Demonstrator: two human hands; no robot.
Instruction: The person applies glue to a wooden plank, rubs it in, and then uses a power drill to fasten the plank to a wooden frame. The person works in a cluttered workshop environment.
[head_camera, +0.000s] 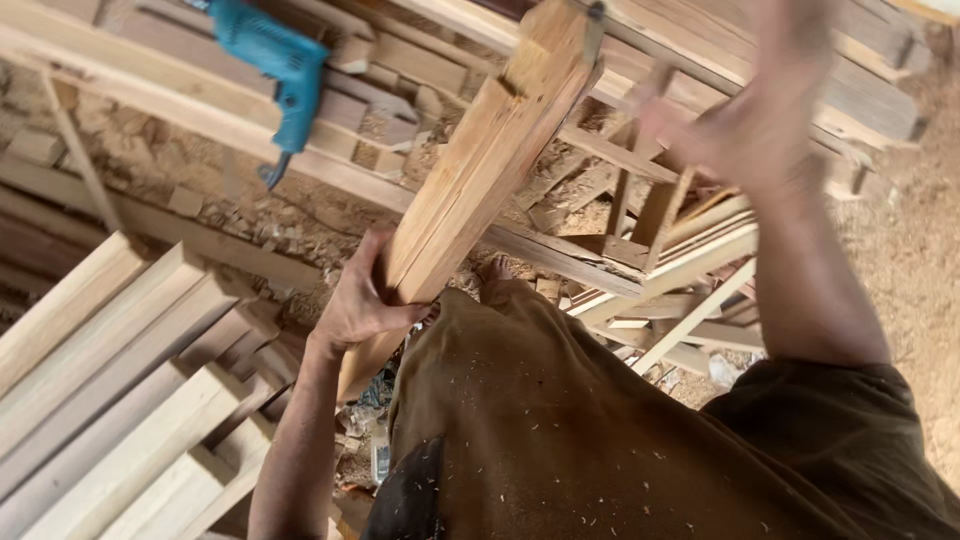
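Left hand (358, 305), at about seven o'clock from the centre of the view, is wrapped round the lower part of a long wooden beam (490, 160), thumb on the near face and fingers curled behind its left edge. From the hand the beam rises toward one o'clock, tilted, its upper end near the top edge of the view; its lower end drops below the hand toward six o'clock, beside the brown trousers (560, 440) flecked with wood chips. A notch is cut in the beam's edge near its upper end.

At nine o'clock from the hand lies a stack of pale planks (110, 390), side by side and slanting. At eleven o'clock, well apart from the hand, a turquoise electric drill (275, 75) rests on a long board, bit pointing down. Sawdust and offcuts cover the ground between them.

Right hand (760, 120), at two o'clock from the beam and blurred, is raised with fingers spread, apart from the beam and holding nothing. Beneath it lies a heap of thin wooden slats (680, 270).
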